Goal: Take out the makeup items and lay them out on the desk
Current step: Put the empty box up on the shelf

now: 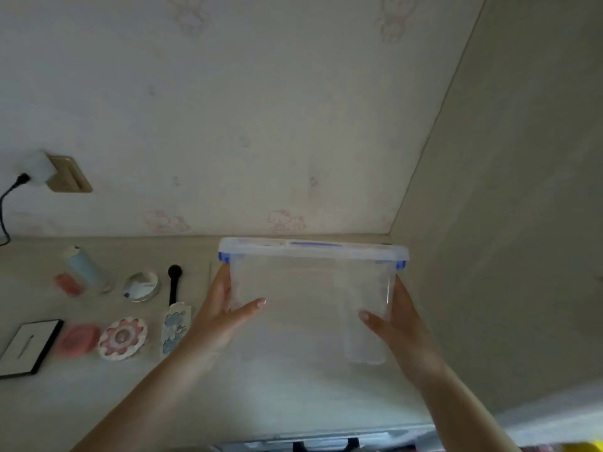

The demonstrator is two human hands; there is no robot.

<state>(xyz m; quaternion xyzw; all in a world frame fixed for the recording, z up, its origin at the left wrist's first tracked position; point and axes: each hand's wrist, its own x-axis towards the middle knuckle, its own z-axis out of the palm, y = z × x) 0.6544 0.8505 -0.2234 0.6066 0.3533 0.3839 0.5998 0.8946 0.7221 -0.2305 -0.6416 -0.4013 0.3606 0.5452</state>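
Note:
A clear plastic box (310, 288) with a lid and blue clips is held between my two hands at the back right of the desk (65, 402). My left hand (222, 308) grips its left side and my right hand (398, 324) grips its right side. It looks empty. Makeup items lie in rows on the left: a pale blue bottle (85, 267), a pink item (68, 284), a round silver compact (141, 286), a black brush (173, 282), a patterned tube (175, 326), a flower-shaped compact (122, 337), a pink round case (78, 340) and a black-framed palette (27, 345).
The desk meets a wallpapered back wall (228, 125) and a side panel (505, 223) on the right. A wall socket (67, 176) with a plug and black cable (6, 203) sits at the far left. A dark handle (323, 444) shows at the bottom edge.

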